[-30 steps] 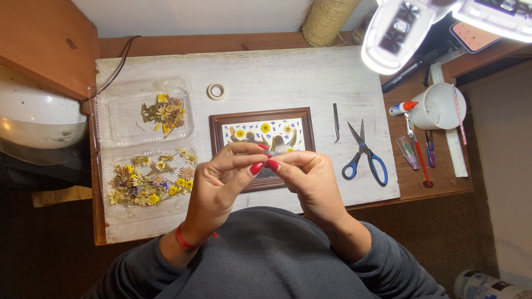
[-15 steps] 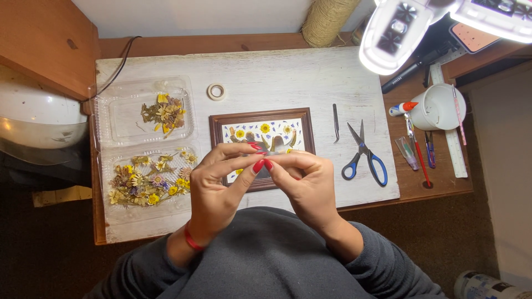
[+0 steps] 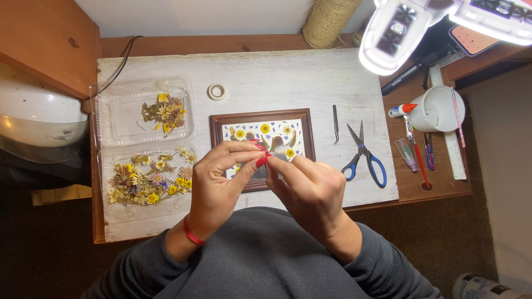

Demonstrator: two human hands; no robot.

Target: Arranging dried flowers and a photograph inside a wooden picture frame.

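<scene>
My left hand (image 3: 224,180) and my right hand (image 3: 310,191) meet fingertip to fingertip above a small brown picture frame (image 3: 217,126) that lies on the white board. Together they pinch a small, pale, thin piece (image 3: 275,147), partly hidden by my fingers; what it is cannot be told. The frame holds a light sheet with pressed yellow flowers (image 3: 265,129) arranged on it. A red band circles my left wrist. My hands cover the frame's lower half.
A clear plastic clamshell tray (image 3: 105,119) with dried flowers in both halves lies at left. A tape roll (image 3: 216,91), tweezers (image 3: 336,123) and blue-handled scissors (image 3: 366,156) surround the frame. A white cup (image 3: 438,108), pens, a ruler, a twine spool (image 3: 327,22) and a lamp (image 3: 396,33) stand at right and back.
Both hands stayed over the frame, the fingers shifting slightly as they work the small piece between them. Nothing else moved.
</scene>
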